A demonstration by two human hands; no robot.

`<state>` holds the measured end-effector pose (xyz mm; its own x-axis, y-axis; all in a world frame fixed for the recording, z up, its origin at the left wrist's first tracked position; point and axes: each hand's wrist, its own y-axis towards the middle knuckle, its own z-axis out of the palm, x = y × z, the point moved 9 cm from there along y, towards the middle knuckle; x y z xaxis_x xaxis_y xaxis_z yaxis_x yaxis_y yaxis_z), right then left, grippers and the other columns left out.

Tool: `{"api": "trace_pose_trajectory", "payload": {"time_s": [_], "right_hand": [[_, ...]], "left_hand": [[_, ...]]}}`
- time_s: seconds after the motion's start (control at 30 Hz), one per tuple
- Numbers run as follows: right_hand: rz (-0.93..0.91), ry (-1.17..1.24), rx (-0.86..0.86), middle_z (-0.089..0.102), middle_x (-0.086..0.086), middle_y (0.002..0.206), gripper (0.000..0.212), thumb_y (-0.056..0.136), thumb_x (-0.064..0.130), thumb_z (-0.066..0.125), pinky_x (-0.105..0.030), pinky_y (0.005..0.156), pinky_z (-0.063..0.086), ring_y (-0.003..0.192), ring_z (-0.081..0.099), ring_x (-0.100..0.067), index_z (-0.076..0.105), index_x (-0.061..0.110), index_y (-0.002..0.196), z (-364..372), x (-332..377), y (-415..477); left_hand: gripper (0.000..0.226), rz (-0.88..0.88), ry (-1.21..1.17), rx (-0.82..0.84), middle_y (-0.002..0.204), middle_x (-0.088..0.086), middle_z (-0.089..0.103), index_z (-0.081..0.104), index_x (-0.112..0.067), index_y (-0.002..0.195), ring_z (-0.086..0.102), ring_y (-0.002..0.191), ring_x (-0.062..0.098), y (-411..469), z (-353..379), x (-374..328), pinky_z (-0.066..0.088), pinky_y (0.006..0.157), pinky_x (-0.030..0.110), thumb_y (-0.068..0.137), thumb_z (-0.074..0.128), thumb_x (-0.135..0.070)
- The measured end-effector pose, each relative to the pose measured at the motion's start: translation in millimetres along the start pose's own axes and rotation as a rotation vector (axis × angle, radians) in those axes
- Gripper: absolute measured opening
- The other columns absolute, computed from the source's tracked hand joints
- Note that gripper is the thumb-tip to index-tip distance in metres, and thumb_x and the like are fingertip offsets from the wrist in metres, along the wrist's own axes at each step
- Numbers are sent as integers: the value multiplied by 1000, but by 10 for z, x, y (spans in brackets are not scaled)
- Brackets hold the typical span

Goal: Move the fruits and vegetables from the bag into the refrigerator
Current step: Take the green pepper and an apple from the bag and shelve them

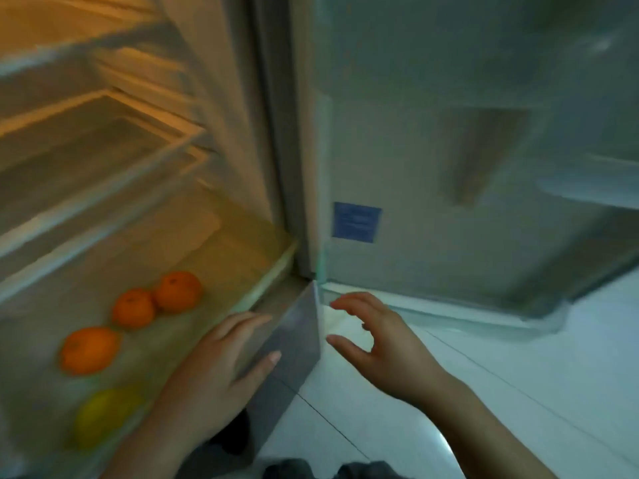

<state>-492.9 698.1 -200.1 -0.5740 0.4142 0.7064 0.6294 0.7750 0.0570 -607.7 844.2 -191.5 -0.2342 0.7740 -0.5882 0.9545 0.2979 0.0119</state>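
At drawer [290, 340] front, 2 hands, left [221, 361] flat, right [383, 344] cupped.

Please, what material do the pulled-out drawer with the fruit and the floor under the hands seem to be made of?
The drawer looks like plastic: its front wall is grey and semi-matte, while the sides seem translucent and yellowish, since the oranges show inside. Blur leaves this uncertain. The floor looks like glossy white tile: thin dark joint lines cross it and it reflects light.

Three oranges [133, 307] and a lemon [103, 416] lay in your drawer [287, 344], below the shelves [103, 188]; the door [466, 167] stood right.
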Motion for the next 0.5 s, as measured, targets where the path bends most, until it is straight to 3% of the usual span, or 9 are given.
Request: {"api": "trace_pose_trajectory", "payload": {"time_s": [0.1, 0.2, 0.27, 0.37, 0.5], "right_hand": [[131, -48, -66, 47, 18, 128, 41, 87, 46, 57, -7, 90, 37, 108, 45, 4, 49, 33, 125, -475, -463, -533], [270, -85, -95, 44, 18, 133, 44, 87, 50, 53, -15, 96, 41, 113, 45, 2, 46, 35, 128, -954, -944, -1168], [352, -110, -109, 42, 18, 136, 45, 88, 51, 52, -18, 99, 40, 118, 45, -1, 45, 35, 130, -1249, -1277, -1610], [474, -139, -148, 41, 18, 137, 45, 88, 49, 52, -14, 99, 35, 123, 42, 0, 47, 33, 130, -1655, -1764, -2299], [630, -160, -200, 40, 23, 134, 44, 88, 50, 51, -2, 88, 29, 118, 40, 7, 46, 35, 130, -2133, -2256, -3189]], "left_hand": [[58, 88, 48, 101, 130, -25, 41, 47, -37, 126, 38, 121, -5, 220, 515, -559, 33, 96, 16, 78, 42, -69], [58, 187, 6, 167, 124, -28, 39, 49, -36, 123, 31, 113, -16, 378, 1120, -1305, 20, 93, 1, 75, 42, -68], [46, 232, -21, 282, 122, -31, 35, 46, -40, 123, 31, 114, -14, 400, 1575, -1788, 22, 91, 2, 82, 50, -59], [42, 289, -38, 382, 127, -30, 35, 43, -43, 126, 35, 119, -8, 400, 2267, -2346, 27, 96, 13, 85, 50, -52], [43, 364, -67, 485, 131, -26, 38, 44, -42, 126, 38, 120, -5, 404, 3001, -3076, 30, 95, 16, 85, 49, -52]]}}
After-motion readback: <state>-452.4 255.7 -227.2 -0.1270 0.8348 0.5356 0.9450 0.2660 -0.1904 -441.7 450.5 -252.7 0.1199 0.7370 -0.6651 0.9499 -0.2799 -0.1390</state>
